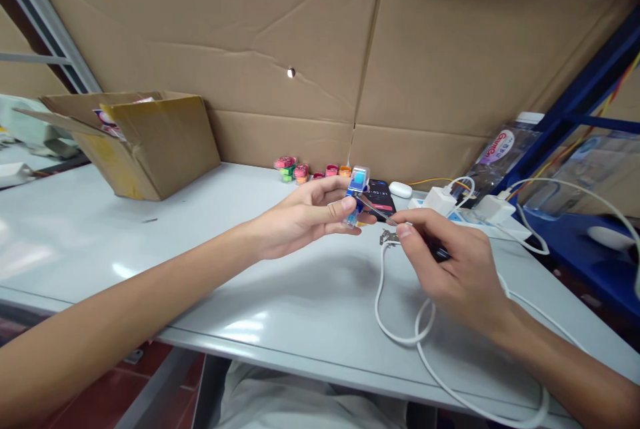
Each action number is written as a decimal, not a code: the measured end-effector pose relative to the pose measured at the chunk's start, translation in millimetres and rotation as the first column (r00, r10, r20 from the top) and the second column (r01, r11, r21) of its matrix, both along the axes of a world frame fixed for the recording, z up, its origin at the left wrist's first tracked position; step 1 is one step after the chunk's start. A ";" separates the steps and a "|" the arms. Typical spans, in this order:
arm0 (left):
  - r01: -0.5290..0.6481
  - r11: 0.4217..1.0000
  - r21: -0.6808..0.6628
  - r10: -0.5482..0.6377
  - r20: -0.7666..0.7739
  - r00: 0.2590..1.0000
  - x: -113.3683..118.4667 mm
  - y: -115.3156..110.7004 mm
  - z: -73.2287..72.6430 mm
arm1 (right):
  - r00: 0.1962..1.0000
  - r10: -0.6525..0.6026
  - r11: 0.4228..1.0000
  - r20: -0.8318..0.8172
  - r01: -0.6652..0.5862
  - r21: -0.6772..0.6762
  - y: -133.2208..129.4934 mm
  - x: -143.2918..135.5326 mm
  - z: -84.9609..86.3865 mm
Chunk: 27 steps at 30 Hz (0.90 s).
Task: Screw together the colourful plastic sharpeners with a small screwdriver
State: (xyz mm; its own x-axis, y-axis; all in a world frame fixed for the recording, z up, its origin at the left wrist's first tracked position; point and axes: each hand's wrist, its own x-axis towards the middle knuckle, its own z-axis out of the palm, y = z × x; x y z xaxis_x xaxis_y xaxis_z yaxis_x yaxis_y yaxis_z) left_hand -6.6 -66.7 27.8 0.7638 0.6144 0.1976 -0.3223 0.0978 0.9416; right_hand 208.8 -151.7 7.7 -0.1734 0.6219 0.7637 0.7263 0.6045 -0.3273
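Observation:
My left hand (310, 212) is closed around a small blue and clear plastic piece (358, 182), held upright between thumb and fingers above the table. In my right hand (453, 262) is a screwdriver (375, 208) with a thin metal shaft and a dark handle mostly hidden by my palm. Its tip reaches the side of the blue piece near my left thumb; whether it sits in a screw is too small to tell. Just beyond my right fingertips lie several small dark metal parts (387, 237) on the table.
Behind the hands are a phone (383, 199), a white case (400, 189) and several colourful plastic pieces (301, 174). A cardboard box (165, 142) stands left. At right are a power strip (510, 226), chargers and a bottle (505, 149). A white cable (400, 339) loops below my right hand.

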 end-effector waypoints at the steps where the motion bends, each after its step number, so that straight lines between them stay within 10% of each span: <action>1: 0.008 1.000 -0.002 -0.008 0.003 1.000 -0.1 0.4 -0.3 | 1.000 0.007 1.000 0.001 -0.007 0.003 -0.7 -0.5 0.1; 27: 0.057 0.998 -0.009 -0.057 0.010 0.998 -4.3 4.0 -0.9 | 0.999 -0.035 0.996 0.019 0.033 0.079 -1.6 1.3 1.6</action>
